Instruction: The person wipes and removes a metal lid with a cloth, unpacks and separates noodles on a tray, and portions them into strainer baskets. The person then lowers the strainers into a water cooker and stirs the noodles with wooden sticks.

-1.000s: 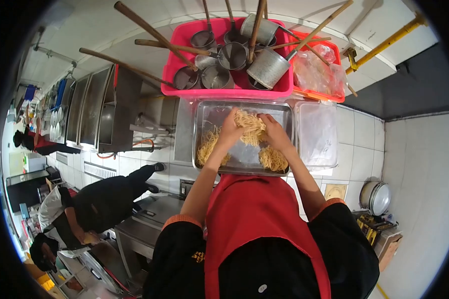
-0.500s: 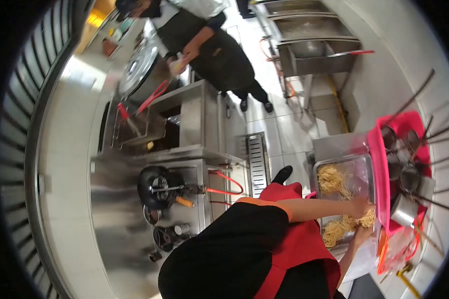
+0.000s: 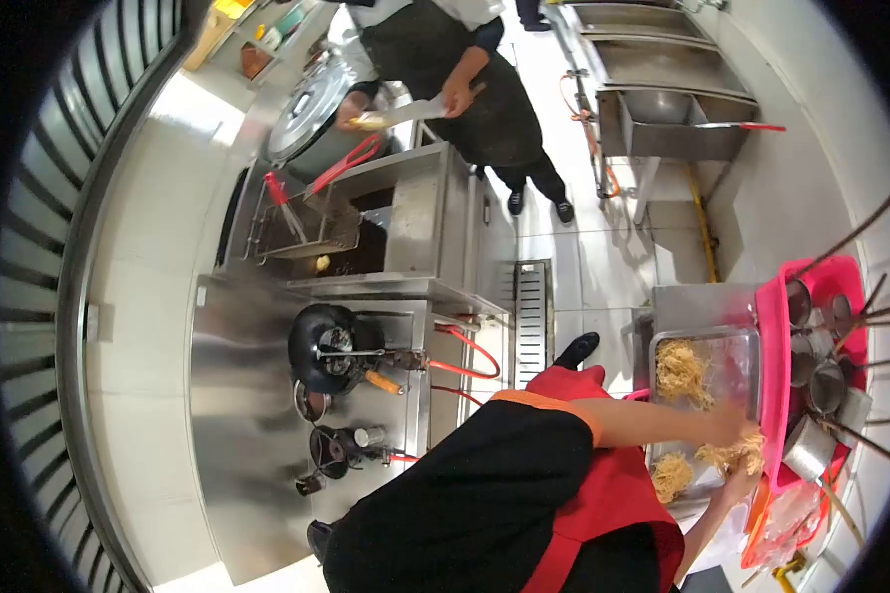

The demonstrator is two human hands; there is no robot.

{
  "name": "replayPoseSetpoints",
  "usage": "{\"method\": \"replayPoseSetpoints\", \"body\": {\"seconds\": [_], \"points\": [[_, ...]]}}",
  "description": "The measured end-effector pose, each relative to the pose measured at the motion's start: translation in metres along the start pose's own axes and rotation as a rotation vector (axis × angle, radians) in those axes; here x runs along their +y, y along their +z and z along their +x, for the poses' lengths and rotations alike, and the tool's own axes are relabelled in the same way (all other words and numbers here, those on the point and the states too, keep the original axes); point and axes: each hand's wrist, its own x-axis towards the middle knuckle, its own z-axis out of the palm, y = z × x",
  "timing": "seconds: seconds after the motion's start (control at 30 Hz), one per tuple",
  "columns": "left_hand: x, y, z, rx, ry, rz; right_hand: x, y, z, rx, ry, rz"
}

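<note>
Over the metal tray [image 3: 752,348], both my hands are on one clump of pale yellow noodles [image 3: 727,456]. My left hand [image 3: 730,425] comes in from above, slightly blurred, its fingers closed on the strands. Lower down, my right hand [image 3: 740,481] is closed around the clump's under side; its fingertips are partly hidden by noodles. Two other noodle heaps lie apart in the tray: one at the far end [image 3: 680,370], another near my apron [image 3: 671,477].
A pink basket [image 3: 770,395] of long-handled strainers borders the tray. Behind me are a black wok [image 3: 321,348] on the stove and a fryer with a wire basket [image 3: 311,225]. Across the kitchen a co-worker [image 3: 445,69] holds a pale, long, flat thing [image 3: 405,114].
The clump in my hands has separated from the nearer heap and shifted toward the basket side. My view has turned slightly. The co-worker's hands have moved apart, showing the pale flat thing.
</note>
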Motion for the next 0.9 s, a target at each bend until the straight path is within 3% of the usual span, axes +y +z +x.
{"method": "replayPoseSetpoints", "body": {"seconds": [0.03, 0.07, 0.1, 0.13, 0.17, 0.2, 0.23, 0.27, 0.3, 0.4, 0.43, 0.5, 0.53, 0.6, 0.63, 0.67, 0.73, 0.77, 0.8, 0.87, 0.9], "points": [[0.001, -0.014, -0.016, 0.094, 0.011, 0.092, -0.043, 0.008, -0.014, 0.028, -0.115, -0.389], [-0.006, -0.022, -0.019, 0.183, 0.049, 0.170, -0.061, 0.018, -0.020, 0.040, -0.113, -0.426], [-0.074, 0.060, 0.003, 0.166, 0.157, 0.367, -0.065, 0.009, -0.027, 0.074, -0.091, -0.478], [-0.056, -0.003, -0.022, 0.086, 0.026, 0.357, -0.025, -0.001, -0.033, -0.039, -0.332, -0.142], [-0.080, 0.003, -0.027, 0.071, -0.159, 0.351, 0.027, -0.025, -0.019, -0.003, -0.630, -0.752], [-0.094, -0.011, -0.057, 0.456, 0.166, 0.780, 0.009, -0.024, -0.023, -0.246, -0.321, -0.700], [-0.101, -0.048, -0.060, 0.275, 0.041, 0.850, 0.029, -0.022, -0.029, -0.199, -0.456, -1.086], [-0.061, -0.101, -0.058, -0.111, -0.292, 0.544, -0.038, 0.007, -0.047, -0.183, -0.214, -1.078], [-0.067, -0.109, -0.077, -0.066, -0.088, 0.770, -0.065, 0.021, -0.058, -0.025, -0.276, -0.969], [-0.083, -0.117, -0.067, -0.105, 0.025, 0.575, -0.089, 0.046, -0.060, -0.072, -0.315, -0.992], [-0.081, -0.119, -0.061, -0.115, 0.053, 0.408, -0.070, 0.038, -0.050, -0.055, -0.280, -0.991], [-0.063, -0.152, -0.056, -0.095, 0.151, 0.213, -0.042, 0.043, -0.033, -0.223, -0.024, -0.737], [-0.064, -0.160, -0.052, -0.106, 0.164, 0.213, -0.047, 0.042, -0.035, -0.209, -0.016, -0.732], [-0.067, -0.173, -0.048, -0.038, 0.338, 0.066, -0.082, 0.047, -0.045, 0.039, -0.017, -1.221], [-0.066, -0.184, -0.048, -0.108, 0.279, -0.077, -0.104, 0.056, -0.054, 0.141, 0.011, -1.330], [-0.063, -0.187, -0.048, -0.114, 0.289, -0.082, -0.110, 0.067, -0.058, 0.151, 0.020, -1.332], [-0.057, -0.194, -0.047, -0.073, 0.121, -0.293, -0.116, 0.078, -0.066, 0.021, -0.396, -0.972], [-0.051, -0.206, -0.045, -0.208, 0.062, -0.280, -0.097, 0.081, -0.064, 0.039, -0.445, -0.973], [-0.043, -0.207, -0.041, -0.222, 0.073, -0.283, -0.079, 0.080, -0.061, 0.053, -0.434, -0.976], [-0.029, -0.201, -0.033, -0.136, 0.364, 0.043, -0.071, 0.075, -0.048, 0.167, -0.160, -1.180], [-0.040, -0.185, -0.038, -0.139, 0.367, 0.042, -0.066, 0.075, -0.044, 0.184, -0.181, -1.188]]}}
